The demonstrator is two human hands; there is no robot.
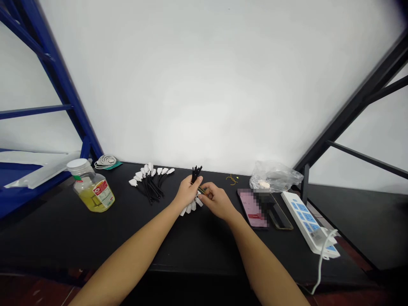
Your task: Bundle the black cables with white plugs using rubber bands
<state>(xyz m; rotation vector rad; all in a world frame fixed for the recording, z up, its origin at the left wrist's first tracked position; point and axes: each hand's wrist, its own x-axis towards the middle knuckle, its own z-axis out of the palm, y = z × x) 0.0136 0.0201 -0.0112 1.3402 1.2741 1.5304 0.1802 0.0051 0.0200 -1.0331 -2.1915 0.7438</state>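
My left hand (187, 192) is closed around a bundle of thin black sticks with flat white ends (190, 208). The black ends stick up above my fist, while the white ends fan out below it. With thumb and fingers pinched, my right hand (218, 200) holds a yellowish rubber band (202, 190) that stretches across to the bundle. Part of the band is hidden by my fingers. To the left, a loose pile of similar white-ended black sticks (149, 180) lies on the black table (178, 250).
More rubber bands (232, 180) lie behind my right hand. A phone with a lit screen (251, 208), a dark phone (280, 216), a clear plastic bag (276, 174) and a white power strip (307, 221) are on the right. A jar of yellow contents (92, 191) and a coiled white cable (106, 161) are left.
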